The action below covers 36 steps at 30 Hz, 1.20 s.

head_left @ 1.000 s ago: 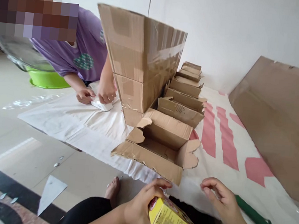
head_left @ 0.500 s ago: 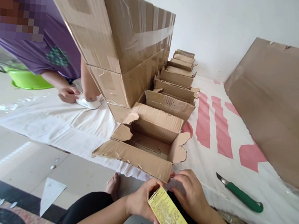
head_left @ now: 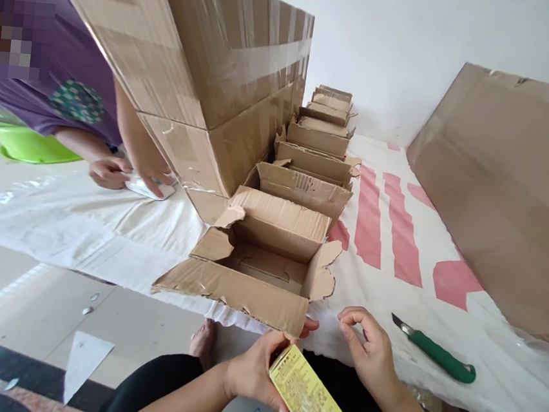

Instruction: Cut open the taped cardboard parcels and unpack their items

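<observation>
My left hand (head_left: 259, 370) grips a long yellow printed box (head_left: 316, 401), thumb on the near side and fingertips showing at the far side. The box lies tilted over my lap, its lower end cut off by the view. My right hand (head_left: 370, 351) is off the box, over the cloth edge, fingers loosely curled and apart with nothing visible in them. Just beyond my left hand stands an open cardboard box (head_left: 237, 290), flaps folded out and only its bare bottom showing inside. A green-handled utility knife (head_left: 439, 356) lies right of my right hand, blade exposed.
Several open cartons (head_left: 305, 193) line up toward the wall, beside a tall stack of taped cartons (head_left: 188, 94). A large cardboard sheet (head_left: 504, 189) stands at right. Across the white cloth (head_left: 106, 241), a co-worker's hands (head_left: 107, 170) handle a white item. Scraps lie on the floor.
My right hand has moved off the yellow box to the right. My left hand keeps its hold. The camera view has shifted slightly, and the co-worker's hand has moved over the white item.
</observation>
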Available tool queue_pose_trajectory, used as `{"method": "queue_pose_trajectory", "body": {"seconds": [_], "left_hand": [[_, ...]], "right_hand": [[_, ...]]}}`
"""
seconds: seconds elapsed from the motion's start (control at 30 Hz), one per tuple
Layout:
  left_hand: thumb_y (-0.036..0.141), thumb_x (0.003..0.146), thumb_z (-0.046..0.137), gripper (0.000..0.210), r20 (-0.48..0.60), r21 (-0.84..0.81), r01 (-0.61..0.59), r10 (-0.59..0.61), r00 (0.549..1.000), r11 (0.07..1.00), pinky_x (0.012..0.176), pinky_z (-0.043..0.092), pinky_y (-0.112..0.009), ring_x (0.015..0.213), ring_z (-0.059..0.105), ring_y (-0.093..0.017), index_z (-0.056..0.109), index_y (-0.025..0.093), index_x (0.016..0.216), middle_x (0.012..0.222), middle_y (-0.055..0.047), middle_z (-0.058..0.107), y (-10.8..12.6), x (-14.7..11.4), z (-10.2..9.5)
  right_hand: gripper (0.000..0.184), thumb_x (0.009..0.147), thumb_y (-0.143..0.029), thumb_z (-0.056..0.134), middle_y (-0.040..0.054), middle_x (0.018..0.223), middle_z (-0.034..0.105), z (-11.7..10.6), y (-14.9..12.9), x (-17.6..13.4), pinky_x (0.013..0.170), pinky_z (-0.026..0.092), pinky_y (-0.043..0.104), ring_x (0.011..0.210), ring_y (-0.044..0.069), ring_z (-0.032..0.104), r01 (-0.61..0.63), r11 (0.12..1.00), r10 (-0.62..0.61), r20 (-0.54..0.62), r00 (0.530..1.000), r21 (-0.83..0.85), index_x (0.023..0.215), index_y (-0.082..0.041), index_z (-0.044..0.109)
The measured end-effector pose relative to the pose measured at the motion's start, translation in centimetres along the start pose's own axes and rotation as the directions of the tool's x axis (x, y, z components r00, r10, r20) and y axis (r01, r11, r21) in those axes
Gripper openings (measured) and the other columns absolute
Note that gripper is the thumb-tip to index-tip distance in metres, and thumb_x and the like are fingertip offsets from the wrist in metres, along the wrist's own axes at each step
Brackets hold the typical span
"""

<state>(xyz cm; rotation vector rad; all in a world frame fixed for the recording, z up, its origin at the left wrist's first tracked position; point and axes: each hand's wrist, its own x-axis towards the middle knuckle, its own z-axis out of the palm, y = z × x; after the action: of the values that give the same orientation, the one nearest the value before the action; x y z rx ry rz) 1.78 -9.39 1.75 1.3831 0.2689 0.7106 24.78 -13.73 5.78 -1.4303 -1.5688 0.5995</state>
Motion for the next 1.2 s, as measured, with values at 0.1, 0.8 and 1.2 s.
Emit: {"method": "queue_pose_trajectory", "body": {"seconds": [0.1, 0.8, 1.2], "left_hand": [[0.049, 0.040, 0.091, 0.076, 0.011, 0.041, -0.011, 0.010, 1.000, 0.999, 0.110, 0.028, -0.054, 0.135, 0.038, -0.036, 0.048, 0.023, 0.097, 0.140, -0.016, 0.045, -0.1, 0.0, 0.0], [0.057, 0.050, 0.084, 0.067, 0.026, 0.215, 0.143, -0.152, 0.988, 0.966, 0.106, 0.035, -0.055, 0.134, 0.039, -0.038, 0.046, 0.024, 0.095, 0.139, -0.016, 0.046, 0.0, -0.9, -0.4], [0.058, 0.051, 0.083, 0.069, 0.018, 0.137, 0.151, -0.155, 0.988, 0.979, 0.103, 0.040, -0.055, 0.125, 0.049, -0.038, 0.049, 0.026, 0.101, 0.137, -0.014, 0.048, 0.0, -0.7, -0.5]], "right_hand": [[0.011, 0.092, -0.025, 0.054, 0.0019, 0.091, 0.066, -0.4, -0.6, -0.5, 0.081, 0.048, 0.025, 0.090, 0.015, 0.063, -0.072, 0.994, 0.070, 0.024, 0.997, 0.080, 0.083, -0.023, 0.057], [0.024, 0.085, -0.043, 0.059, 0.0041, 0.077, 0.069, -10.9, 4.2, -8.8, 0.063, 0.051, 0.031, 0.064, 0.018, 0.061, -0.413, 0.849, 0.270, -0.400, 0.876, -0.330, 0.079, -0.021, 0.066], [0.013, 0.092, -0.022, 0.054, 0.0055, 0.089, 0.066, -10.7, 5.3, -10.9, 0.075, 0.053, 0.038, 0.085, 0.022, 0.061, -0.082, 0.779, 0.007, -0.122, 0.992, -0.622, 0.095, -0.023, 0.066]]}}
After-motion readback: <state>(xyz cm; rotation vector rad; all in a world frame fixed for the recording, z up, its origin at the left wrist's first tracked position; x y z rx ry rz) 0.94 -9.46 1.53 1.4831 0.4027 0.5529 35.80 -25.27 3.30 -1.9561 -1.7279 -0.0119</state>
